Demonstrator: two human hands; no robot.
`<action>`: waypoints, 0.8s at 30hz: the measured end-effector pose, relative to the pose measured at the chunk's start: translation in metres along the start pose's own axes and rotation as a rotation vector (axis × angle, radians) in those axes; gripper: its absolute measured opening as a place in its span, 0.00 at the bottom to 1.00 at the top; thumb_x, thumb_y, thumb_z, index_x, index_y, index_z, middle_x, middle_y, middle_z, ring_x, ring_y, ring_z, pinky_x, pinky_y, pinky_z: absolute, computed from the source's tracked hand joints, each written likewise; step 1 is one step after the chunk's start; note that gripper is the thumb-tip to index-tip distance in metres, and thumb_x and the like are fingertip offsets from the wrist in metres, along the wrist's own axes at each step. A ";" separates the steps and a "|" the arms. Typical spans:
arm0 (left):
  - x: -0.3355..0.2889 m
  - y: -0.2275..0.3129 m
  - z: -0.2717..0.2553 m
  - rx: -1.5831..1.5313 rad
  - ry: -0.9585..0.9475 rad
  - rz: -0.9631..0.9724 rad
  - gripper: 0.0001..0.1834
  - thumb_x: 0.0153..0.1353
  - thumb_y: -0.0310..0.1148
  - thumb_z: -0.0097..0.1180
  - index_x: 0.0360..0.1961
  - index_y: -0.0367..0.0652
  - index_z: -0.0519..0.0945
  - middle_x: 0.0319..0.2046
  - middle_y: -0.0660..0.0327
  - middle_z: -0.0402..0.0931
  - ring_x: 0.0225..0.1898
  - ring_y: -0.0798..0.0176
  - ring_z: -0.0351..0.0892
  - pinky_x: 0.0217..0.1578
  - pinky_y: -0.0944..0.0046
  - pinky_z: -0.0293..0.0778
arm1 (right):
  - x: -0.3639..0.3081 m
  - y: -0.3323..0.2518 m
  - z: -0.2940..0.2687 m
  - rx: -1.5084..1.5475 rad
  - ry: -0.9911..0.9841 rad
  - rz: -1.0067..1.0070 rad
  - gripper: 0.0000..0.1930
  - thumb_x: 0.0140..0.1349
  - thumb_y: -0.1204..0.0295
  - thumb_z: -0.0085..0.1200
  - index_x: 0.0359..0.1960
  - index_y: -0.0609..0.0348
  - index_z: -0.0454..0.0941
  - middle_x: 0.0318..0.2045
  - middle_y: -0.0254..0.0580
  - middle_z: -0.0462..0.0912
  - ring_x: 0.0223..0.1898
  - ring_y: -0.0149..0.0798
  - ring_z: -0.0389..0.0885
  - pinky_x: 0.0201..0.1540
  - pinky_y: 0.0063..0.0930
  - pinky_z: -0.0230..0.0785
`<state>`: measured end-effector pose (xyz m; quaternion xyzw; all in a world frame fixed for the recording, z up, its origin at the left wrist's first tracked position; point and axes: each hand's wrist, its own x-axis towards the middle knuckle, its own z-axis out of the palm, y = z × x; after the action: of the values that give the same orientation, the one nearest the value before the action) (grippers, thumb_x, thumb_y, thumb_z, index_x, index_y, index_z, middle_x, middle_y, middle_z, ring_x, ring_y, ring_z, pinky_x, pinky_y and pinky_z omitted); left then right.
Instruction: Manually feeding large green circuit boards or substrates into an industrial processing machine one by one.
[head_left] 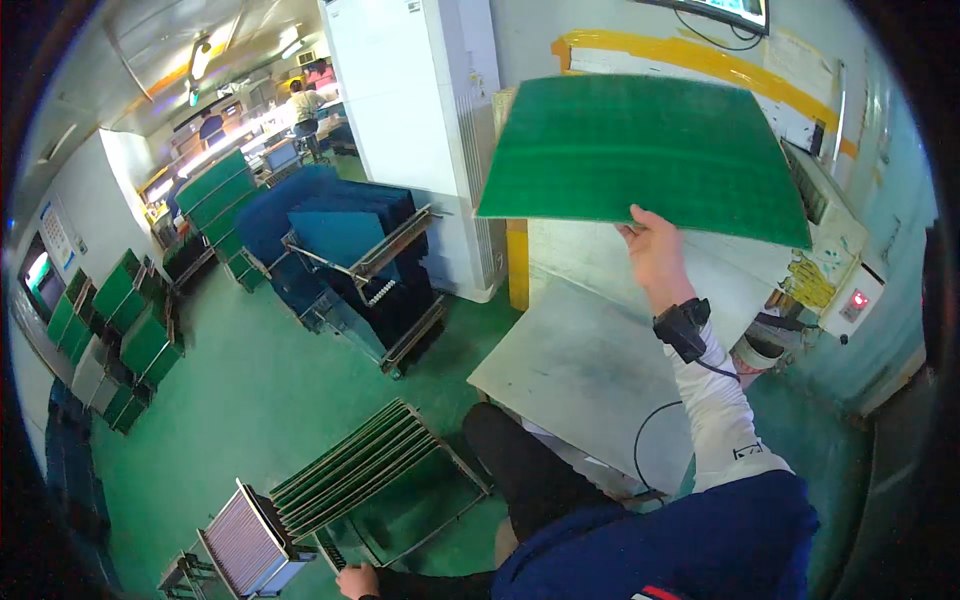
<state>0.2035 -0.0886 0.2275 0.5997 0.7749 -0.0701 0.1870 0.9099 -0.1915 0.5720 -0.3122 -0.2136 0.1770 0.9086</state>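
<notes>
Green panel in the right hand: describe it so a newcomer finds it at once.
Find the tall white cabinet at top centre, then look right to the yellow tape. Below it is a broad, flat green panel, its near edge in the right hand. Unlike the green panels standing at far left, it alone is held up.

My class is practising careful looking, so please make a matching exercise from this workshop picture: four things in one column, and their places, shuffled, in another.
Things
1. Large green panel
2. Black wristband
3. Left hand
4. Blue panels

Places
A. Standing in a metal rack in front of the white cabinet
B. Held at its near edge by the right hand
C. Near the picture's lower edge, by a slotted rack
D. Around the right wrist, above a white sleeve

Right pairs: 1-B, 2-D, 3-C, 4-A
</notes>
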 end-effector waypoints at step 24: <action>0.002 0.008 -0.002 0.098 -0.046 0.015 0.29 0.64 0.55 0.51 0.50 0.40 0.81 0.51 0.49 0.79 0.52 0.44 0.78 0.51 0.46 0.75 | 0.038 -0.041 -0.046 -0.006 0.168 -0.042 0.07 0.63 0.76 0.55 0.40 0.64 0.72 0.39 0.46 0.79 0.41 0.46 0.80 0.46 0.41 0.77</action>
<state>0.2102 -0.0843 0.2300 0.6123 0.7614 -0.1203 0.1757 0.9726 -0.2273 0.5762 -0.3243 -0.1439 0.1305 0.9258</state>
